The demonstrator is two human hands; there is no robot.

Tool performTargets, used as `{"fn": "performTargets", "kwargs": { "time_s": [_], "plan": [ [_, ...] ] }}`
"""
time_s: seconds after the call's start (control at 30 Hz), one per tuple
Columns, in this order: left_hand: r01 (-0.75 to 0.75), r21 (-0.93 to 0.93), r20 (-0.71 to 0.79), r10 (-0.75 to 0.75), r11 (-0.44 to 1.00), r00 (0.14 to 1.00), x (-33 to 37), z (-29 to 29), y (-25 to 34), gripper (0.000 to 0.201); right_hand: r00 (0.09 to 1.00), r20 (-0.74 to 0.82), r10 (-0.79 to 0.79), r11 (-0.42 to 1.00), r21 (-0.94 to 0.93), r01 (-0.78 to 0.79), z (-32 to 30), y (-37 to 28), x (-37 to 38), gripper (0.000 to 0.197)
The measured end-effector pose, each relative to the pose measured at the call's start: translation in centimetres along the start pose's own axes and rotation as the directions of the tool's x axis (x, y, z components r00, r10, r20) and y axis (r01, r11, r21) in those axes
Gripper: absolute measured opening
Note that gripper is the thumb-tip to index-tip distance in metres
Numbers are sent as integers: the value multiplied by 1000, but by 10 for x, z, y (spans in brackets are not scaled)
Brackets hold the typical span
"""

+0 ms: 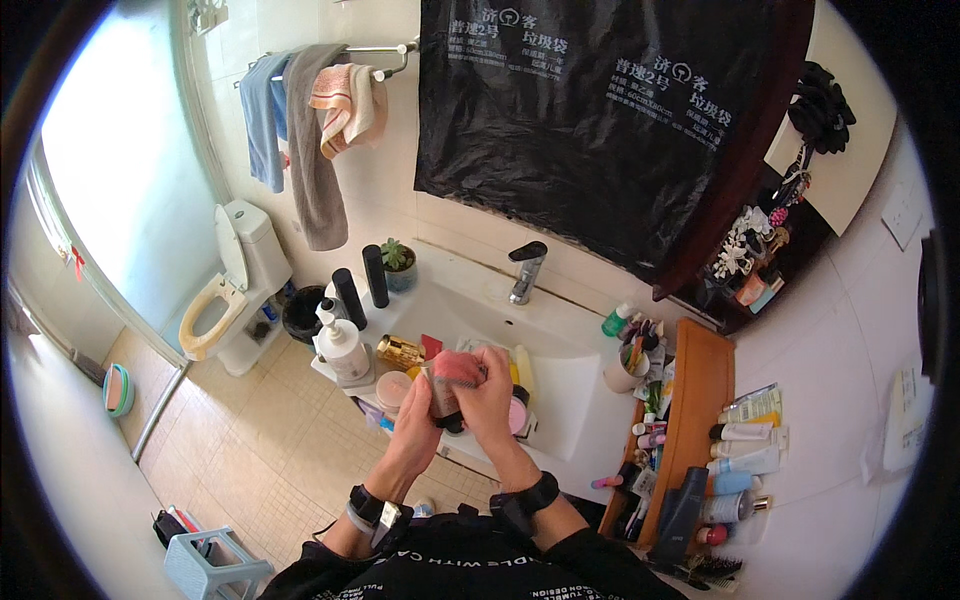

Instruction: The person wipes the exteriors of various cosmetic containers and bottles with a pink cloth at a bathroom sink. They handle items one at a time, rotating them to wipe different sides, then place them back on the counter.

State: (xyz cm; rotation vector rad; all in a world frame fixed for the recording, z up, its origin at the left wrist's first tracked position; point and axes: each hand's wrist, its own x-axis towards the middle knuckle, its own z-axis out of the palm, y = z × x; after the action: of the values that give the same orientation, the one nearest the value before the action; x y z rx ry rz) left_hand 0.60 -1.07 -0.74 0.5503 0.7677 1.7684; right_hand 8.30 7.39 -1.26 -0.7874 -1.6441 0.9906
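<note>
Over the near edge of the white ceramic washbasin (580,400), the left hand (408,425) is curled around a small, pale beige container (442,400) with a dark lower end, while the right hand (487,395) grips a crumpled, pinkish-red cloth (457,369) against the container's upper part. Near the left hand are a shiny gold cylindrical container (400,350) and an upright white plastic pump bottle (343,352). A chrome tap (524,275) stands at the basin's far side.

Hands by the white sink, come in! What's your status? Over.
Left hand gripping small beige-and-black container. Right hand holding pinkish-red cloth at its top. White plastic pump bottle, shiny gold container to the left, neither blocking.
</note>
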Motion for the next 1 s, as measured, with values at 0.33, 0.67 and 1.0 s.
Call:
{"fn": "performTargets", "kwargs": {
  "time_s": [0.33,0.67,1.0],
  "plan": [
    [-104,208,83,89,973,993,4,-10,8,44,950,189,249,916,274,-294,-9,9,-1,27],
    [-18,397,-77,53,918,996,3,-16,4,48,978,134,162,957,220,-189,-5,-5,-1,20],
    [-77,224,29,73,972,997,0,-10,7,35,921,272,279,839,397,-371,-8,5,5,12]
  ]
}}
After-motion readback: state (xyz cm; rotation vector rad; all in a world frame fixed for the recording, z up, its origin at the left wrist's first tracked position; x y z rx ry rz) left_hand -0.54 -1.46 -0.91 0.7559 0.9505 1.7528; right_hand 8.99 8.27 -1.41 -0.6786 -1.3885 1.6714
